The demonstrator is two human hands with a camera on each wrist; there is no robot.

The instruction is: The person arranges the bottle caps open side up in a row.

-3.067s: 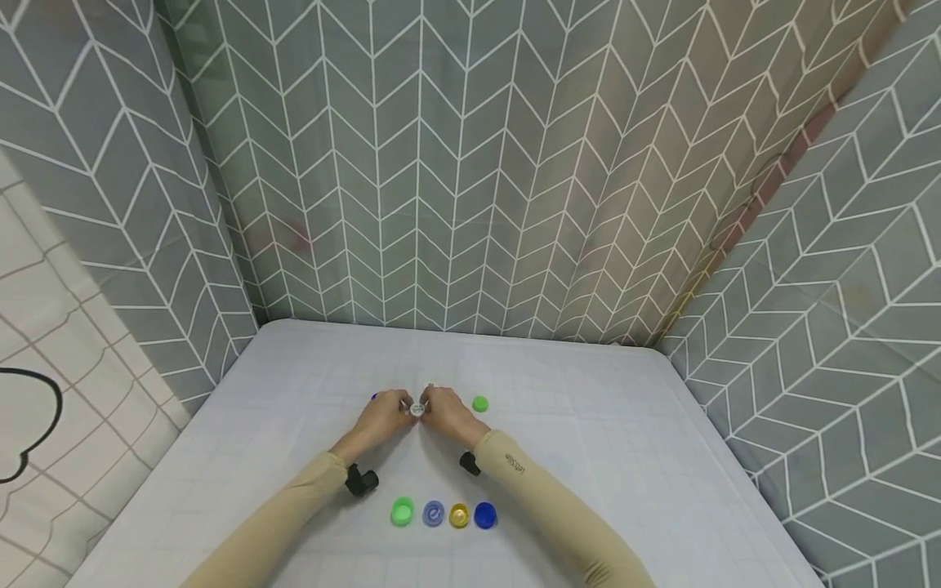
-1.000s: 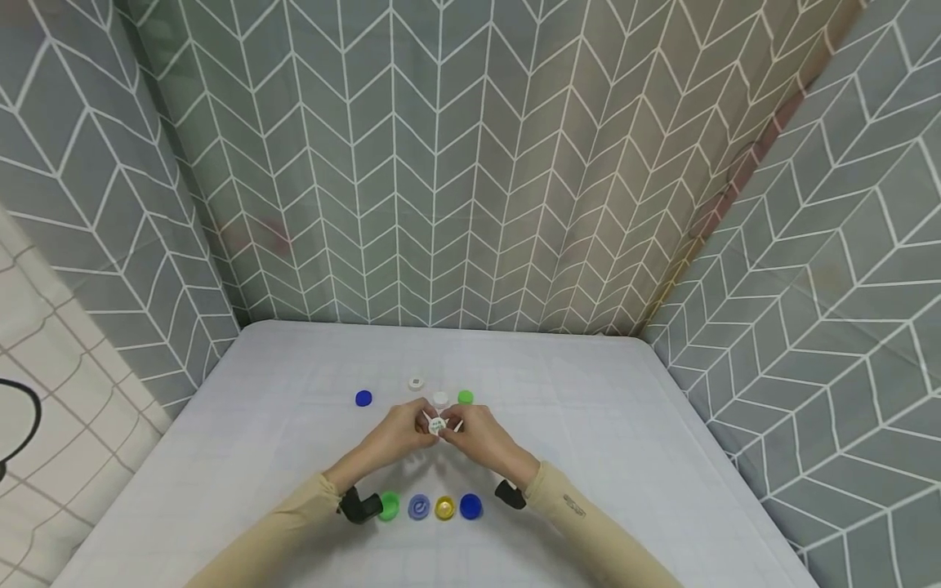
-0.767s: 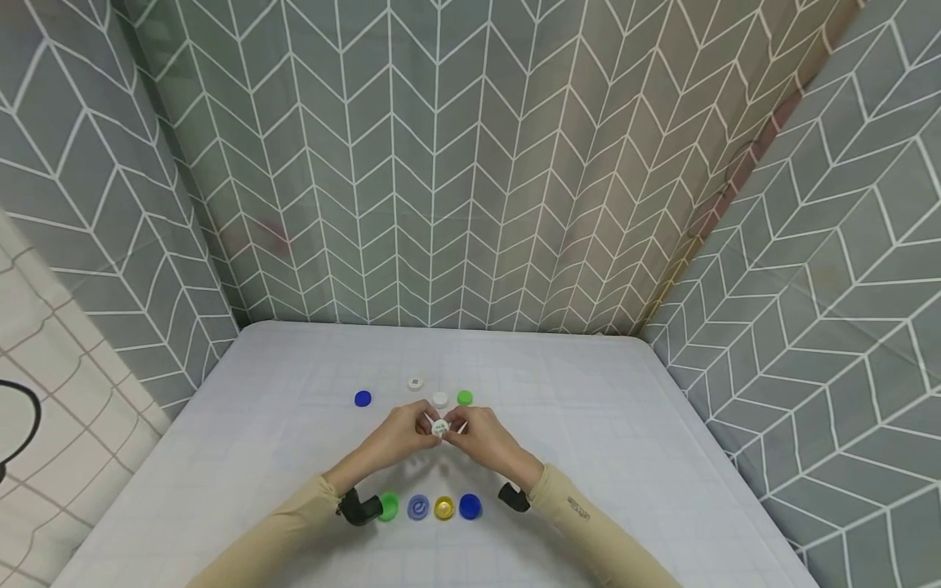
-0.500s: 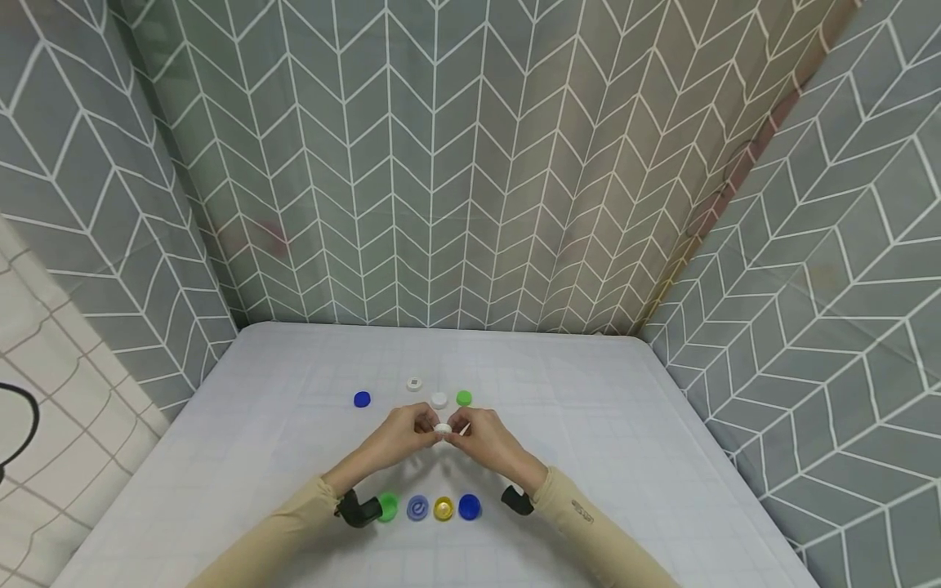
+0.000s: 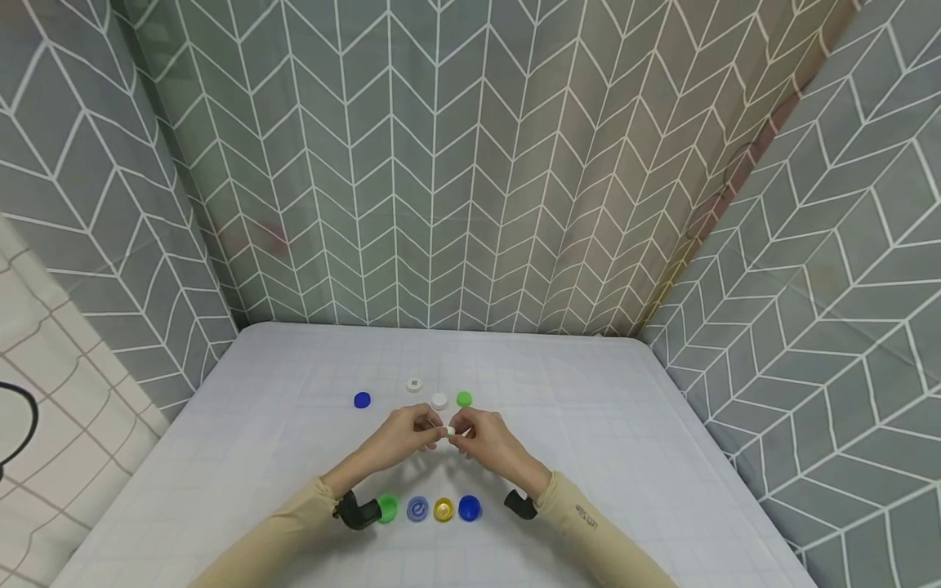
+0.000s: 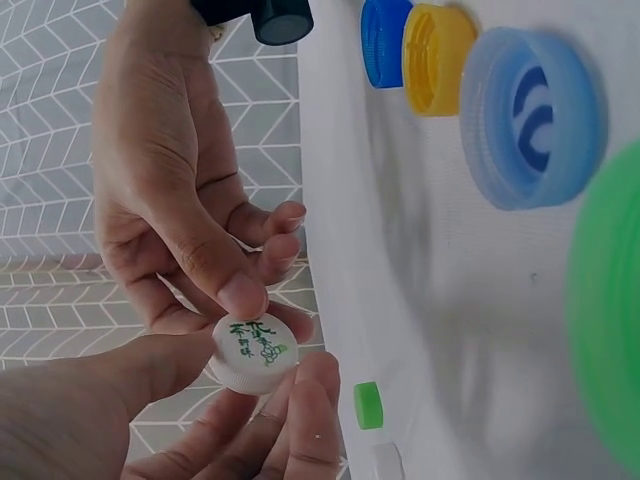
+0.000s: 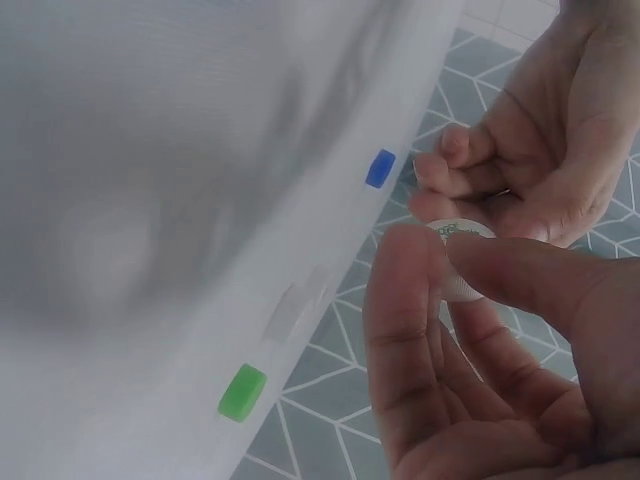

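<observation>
Both hands hold one white bottle cap (image 6: 255, 355) above the table, between them. Green lettering and a small green drawing mark its top, seen in the left wrist view. My left hand (image 5: 404, 430) pinches one side of the cap between thumb and fingers. On the other side, my right hand (image 5: 488, 441) pinches the rim with thumb and forefinger. From the head view the cap shows nearly edge-on, partly hidden by fingertips. Beyond the hands lie a blue cap (image 5: 362, 399), a white cap with a dark square mark (image 5: 415, 385), a plain white cap (image 5: 439, 401) and a green cap (image 5: 464, 398).
Nearer the body, a row of caps lies on the white-covered table (image 5: 573, 392): light green (image 5: 388, 508), translucent light blue (image 5: 417, 508), yellow (image 5: 443, 510) and dark blue (image 5: 469, 508). The left wrist camera (image 5: 358, 511) overlaps the light green one. Patterned curtains (image 5: 434, 163) stand behind and beside the table.
Since the first frame, the hands have drawn back toward the body, uncovering the caps beyond them. Over the last second the held cap has turned from face-on to nearly edge-on, shifting slightly right.
</observation>
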